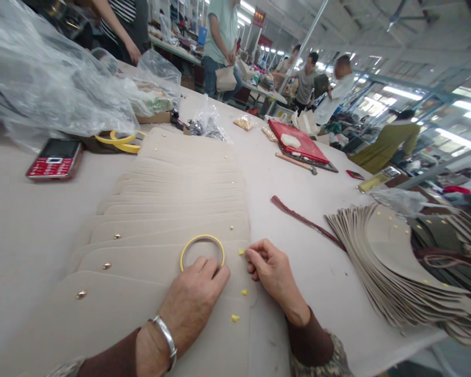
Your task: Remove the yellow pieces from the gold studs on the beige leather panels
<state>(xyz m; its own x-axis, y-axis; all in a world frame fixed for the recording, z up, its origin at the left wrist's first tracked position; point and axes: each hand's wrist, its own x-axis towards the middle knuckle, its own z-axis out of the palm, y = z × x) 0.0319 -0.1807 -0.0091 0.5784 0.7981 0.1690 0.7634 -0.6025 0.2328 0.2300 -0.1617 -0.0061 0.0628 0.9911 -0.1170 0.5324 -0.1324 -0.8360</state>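
My left hand (pixel 194 293) rests fingers-down on a thin yellow tape ring (pixel 202 251), gripping its near edge against the top beige leather piece (pixel 141 272). My right hand (pixel 269 269) is pinched at the fingertips beside a small yellow bit (pixel 240 252) at the piece's right edge. Two more yellow bits (pixel 244 292) (pixel 234 317) lie between my hands. The beige pieces are fanned out in an overlapping row, each with a metal stud (pixel 107 265).
A red phone (pixel 55 158) lies at left beside clear plastic bags (pixel 51 84) and yellow tape rolls (pixel 120 142). A fanned stack of beige pieces (pixel 396 262) and a dark red strip (pixel 302 220) sit at right. A red board (pixel 298 146) and hammer (pixel 296 163) lie farther back. Several people stand beyond.
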